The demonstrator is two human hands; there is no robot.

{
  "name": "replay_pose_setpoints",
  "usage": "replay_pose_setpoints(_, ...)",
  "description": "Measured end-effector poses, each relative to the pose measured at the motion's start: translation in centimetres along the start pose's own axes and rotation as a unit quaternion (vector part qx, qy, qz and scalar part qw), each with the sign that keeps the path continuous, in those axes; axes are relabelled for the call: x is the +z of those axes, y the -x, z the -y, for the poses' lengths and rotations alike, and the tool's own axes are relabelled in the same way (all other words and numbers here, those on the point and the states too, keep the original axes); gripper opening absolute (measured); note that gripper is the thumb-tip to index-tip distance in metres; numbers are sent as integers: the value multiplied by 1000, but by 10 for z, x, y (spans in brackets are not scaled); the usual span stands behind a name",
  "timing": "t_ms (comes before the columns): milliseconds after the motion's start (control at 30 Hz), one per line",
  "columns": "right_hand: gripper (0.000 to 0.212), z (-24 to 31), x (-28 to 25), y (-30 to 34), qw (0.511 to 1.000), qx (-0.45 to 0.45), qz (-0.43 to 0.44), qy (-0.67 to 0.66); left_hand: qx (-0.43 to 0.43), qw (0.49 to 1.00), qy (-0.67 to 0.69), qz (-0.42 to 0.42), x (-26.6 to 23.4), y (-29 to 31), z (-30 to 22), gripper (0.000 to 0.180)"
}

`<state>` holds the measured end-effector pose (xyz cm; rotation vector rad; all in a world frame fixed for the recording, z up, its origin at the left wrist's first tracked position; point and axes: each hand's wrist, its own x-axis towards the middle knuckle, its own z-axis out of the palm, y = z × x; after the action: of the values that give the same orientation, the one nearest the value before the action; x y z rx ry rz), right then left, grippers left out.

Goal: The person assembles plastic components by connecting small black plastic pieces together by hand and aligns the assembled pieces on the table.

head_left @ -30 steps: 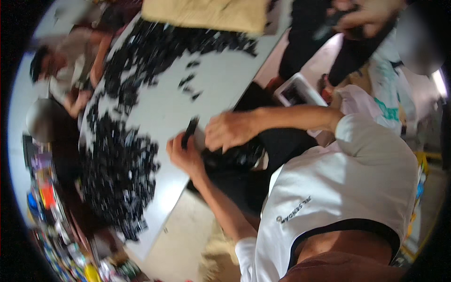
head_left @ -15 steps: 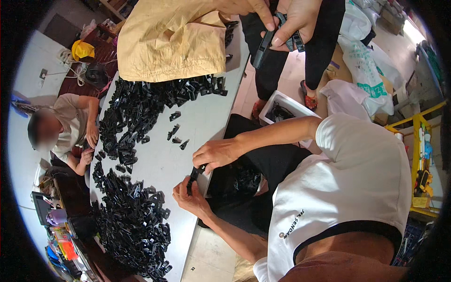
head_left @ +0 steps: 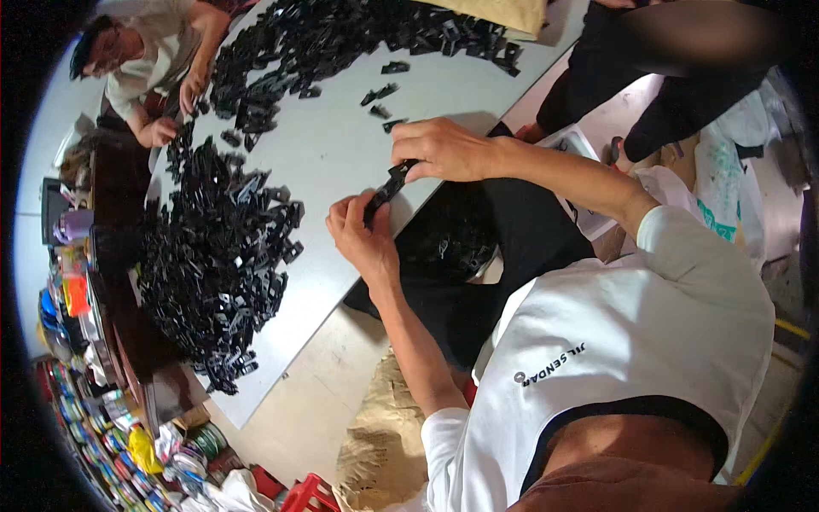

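Here, your left hand (head_left: 365, 237) pinches the lower end of a narrow, elongated black plastic piece (head_left: 392, 183), while your right hand (head_left: 448, 151) nips its upper end between the thumb and bent fingers. The piece slants between both hands, above the bench near the edge on your side; whether it is one part or two fitted together, I cannot tell. That long, smooth white bench (head_left: 320, 158) carries a large, jumbled heap of small black plastic parts (head_left: 217, 256) to the left of your hands, and a second spread of glossy black parts (head_left: 333, 43) lies farther up. A few loose black parts (head_left: 379, 92) lie apart on the white surface, the lowest just beside your right hand. Across from you, a person in a pale beige shirt (head_left: 153, 51) has both hands by the narrow end of the nearer heap. A tan, creased sack (head_left: 503, 12) covers part of the far end, and a crumpled tan sack (head_left: 380, 435) lies on the pale floor (head_left: 316, 367) below your left forearm.
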<state>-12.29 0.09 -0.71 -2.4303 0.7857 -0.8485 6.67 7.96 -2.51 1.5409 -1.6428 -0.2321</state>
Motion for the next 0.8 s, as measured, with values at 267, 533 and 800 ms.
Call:
replay_pose_setpoints(267, 25, 0, 2, -9, 998, -2, 58, 3, -67, 996, 58, 11, 3, 0, 4, 28)
replay_pose_setpoints(533, 24, -3, 0, -19, 993, -41, 105, 24, -94, 988, 122, -6, 8, -2, 13, 30)
replay_pose_setpoints(800, 25, -3, 13, -27, 989, -92, 112, -23, -82, 991, 105, -22, 16, -5, 9, 29)
